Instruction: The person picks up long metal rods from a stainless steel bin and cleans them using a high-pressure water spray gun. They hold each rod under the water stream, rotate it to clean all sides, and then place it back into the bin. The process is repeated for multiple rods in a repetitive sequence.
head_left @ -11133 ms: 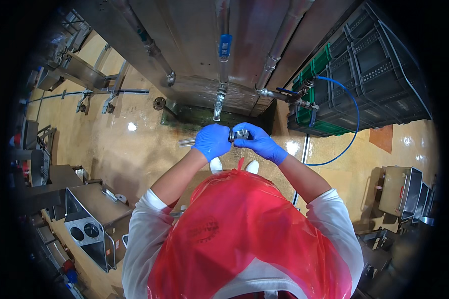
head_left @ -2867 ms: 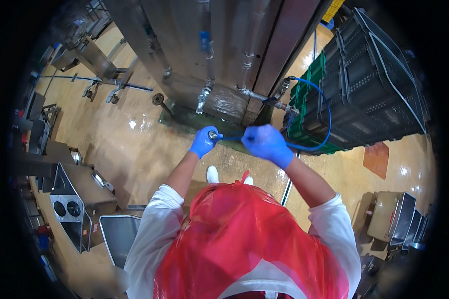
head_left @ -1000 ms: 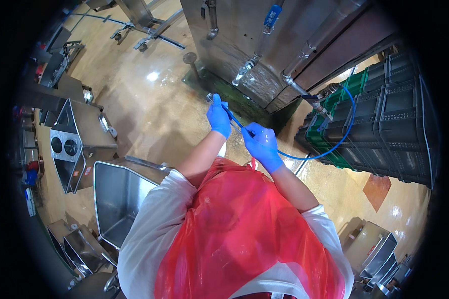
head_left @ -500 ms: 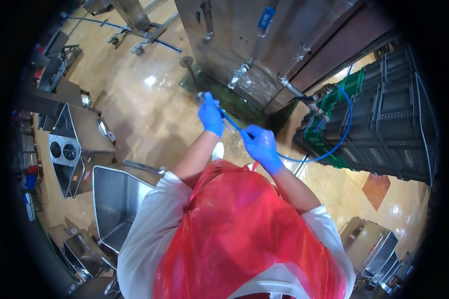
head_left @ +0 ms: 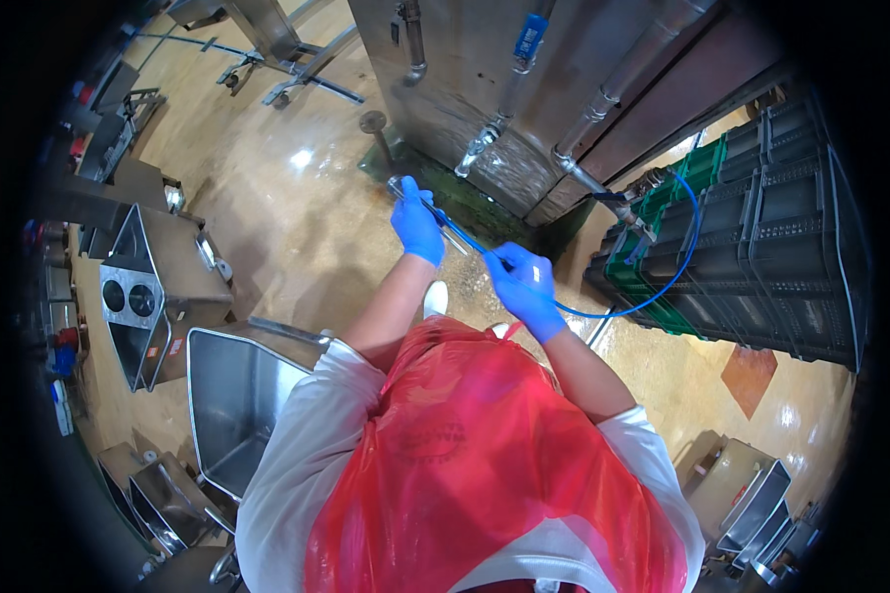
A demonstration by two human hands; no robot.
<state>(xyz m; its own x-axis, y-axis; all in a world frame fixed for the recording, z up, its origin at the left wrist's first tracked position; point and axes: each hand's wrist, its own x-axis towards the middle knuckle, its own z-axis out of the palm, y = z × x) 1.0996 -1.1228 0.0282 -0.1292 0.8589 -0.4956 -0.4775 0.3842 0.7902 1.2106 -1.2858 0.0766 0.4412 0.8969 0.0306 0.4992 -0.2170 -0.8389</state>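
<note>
My blue-gloved left hand (head_left: 417,225) is wrapped round a metal spray gun (head_left: 396,185), whose tip pokes out past the thumb. Its body is mostly hidden by the fingers. A thin metal lever (head_left: 455,241) sticks out beside that hand. From the gun a blue hose (head_left: 690,237) runs to my right hand (head_left: 526,289), also gloved in blue and closed round it. Beyond the right hand the hose curves up in a loop to a pipe valve (head_left: 653,181) on the right. Both hands are in front of my red apron (head_left: 465,435), over the wet floor.
A steel tank wall (head_left: 445,109) with pipes and a blue-handled valve (head_left: 530,38) stands ahead. Stacked dark crates (head_left: 781,227) rise at right. Steel bins, one an open-topped tub (head_left: 242,395), stand at left. A floor post (head_left: 374,124) is near the tank.
Both hands keep their grip, with the left shifted very slightly upward. The whole view has moved slightly, and a white shoe shows more fully below the left hand.
</note>
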